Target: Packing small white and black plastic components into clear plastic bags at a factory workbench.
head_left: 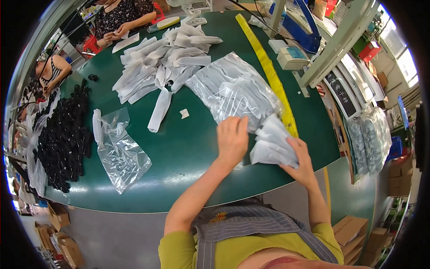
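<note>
My right hand (301, 160) grips a stack of small white packets (273, 142) from below, near the green table's front edge. On the stack's left side rests my left hand (232, 138), fingers pressed against the packets and touching the large clear bag of white packets (233, 89) behind them. A loose heap of white packets (161, 62) lies farther back on the table.
An empty clear plastic bag (120, 154) lies left of my hands. A pile of black parts (62, 139) covers the table's left end. A yellow strip (268, 71) runs along the right side. Two other people (121, 18) work at the far end. Cardboard boxes (351, 231) stand on the floor.
</note>
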Demonstrator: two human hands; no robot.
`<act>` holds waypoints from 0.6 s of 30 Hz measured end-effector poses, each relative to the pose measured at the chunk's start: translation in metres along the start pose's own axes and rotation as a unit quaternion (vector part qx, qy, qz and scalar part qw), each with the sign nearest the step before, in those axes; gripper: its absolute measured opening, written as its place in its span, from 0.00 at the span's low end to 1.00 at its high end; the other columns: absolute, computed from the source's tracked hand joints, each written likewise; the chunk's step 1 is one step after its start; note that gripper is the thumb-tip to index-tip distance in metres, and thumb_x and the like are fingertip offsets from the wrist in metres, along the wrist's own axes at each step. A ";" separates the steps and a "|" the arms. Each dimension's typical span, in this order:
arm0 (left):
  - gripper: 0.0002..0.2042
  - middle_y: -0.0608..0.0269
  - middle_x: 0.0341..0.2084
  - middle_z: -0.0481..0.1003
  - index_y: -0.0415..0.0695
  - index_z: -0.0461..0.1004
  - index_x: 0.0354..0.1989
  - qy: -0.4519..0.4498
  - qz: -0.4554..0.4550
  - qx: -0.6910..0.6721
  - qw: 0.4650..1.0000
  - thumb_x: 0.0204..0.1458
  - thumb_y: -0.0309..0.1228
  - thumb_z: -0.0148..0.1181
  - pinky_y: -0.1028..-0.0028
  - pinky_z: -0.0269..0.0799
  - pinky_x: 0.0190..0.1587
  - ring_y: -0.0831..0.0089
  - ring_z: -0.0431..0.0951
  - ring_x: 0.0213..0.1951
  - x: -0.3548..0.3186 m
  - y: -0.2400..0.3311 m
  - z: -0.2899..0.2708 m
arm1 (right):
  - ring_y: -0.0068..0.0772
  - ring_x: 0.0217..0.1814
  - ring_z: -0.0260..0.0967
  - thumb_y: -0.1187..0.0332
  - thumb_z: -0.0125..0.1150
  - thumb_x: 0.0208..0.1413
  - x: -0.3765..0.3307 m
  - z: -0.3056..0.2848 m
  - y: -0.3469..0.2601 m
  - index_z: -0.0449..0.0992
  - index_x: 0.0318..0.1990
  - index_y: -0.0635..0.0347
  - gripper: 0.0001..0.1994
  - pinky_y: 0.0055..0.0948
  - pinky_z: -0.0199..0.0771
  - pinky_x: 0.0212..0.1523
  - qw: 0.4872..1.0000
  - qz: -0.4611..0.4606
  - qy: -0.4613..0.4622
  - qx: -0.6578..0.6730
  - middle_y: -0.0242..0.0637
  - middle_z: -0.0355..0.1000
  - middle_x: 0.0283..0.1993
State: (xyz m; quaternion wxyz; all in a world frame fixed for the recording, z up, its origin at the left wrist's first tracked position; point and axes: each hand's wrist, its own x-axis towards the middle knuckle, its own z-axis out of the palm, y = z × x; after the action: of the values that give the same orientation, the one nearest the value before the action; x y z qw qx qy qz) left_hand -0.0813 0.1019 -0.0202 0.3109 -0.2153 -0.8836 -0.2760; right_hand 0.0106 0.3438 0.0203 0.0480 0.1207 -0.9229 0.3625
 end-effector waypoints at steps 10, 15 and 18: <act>0.13 0.63 0.20 0.67 0.43 0.74 0.41 0.035 0.059 -0.082 0.994 0.44 0.21 0.60 0.67 0.67 0.25 0.66 0.71 0.24 -0.003 -0.008 -0.049 | 0.53 0.65 0.58 0.66 0.73 0.44 0.086 0.032 -0.015 0.65 0.65 0.54 0.37 0.40 0.62 0.63 0.993 -0.097 -0.066 0.017 0.51 0.59 0.63; 0.19 0.64 0.20 0.65 0.41 0.74 0.47 -0.055 0.177 -0.115 0.976 0.43 0.23 0.58 0.71 0.67 0.26 0.70 0.69 0.23 0.002 0.017 -0.051 | 0.57 0.61 0.61 0.59 0.72 0.47 0.080 0.056 -0.035 0.65 0.62 0.61 0.36 0.45 0.66 0.58 0.998 -0.034 0.045 -0.014 0.54 0.63 0.59; 0.25 0.65 0.19 0.64 0.37 0.73 0.52 -0.054 0.244 -0.177 0.952 0.39 0.20 0.58 0.72 0.67 0.25 0.71 0.68 0.22 0.021 0.023 -0.051 | 0.57 0.58 0.64 0.65 0.71 0.47 0.088 0.063 -0.048 0.66 0.62 0.59 0.33 0.45 0.69 0.55 0.988 -0.101 0.092 -0.068 0.54 0.66 0.56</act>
State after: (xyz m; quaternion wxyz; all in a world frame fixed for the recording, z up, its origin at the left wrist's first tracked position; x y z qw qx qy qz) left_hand -0.0616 0.0923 0.0350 0.2772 -0.4906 -0.7568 -0.3312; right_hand -0.0620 0.2510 0.0212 0.1771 0.1758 -0.9201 0.3019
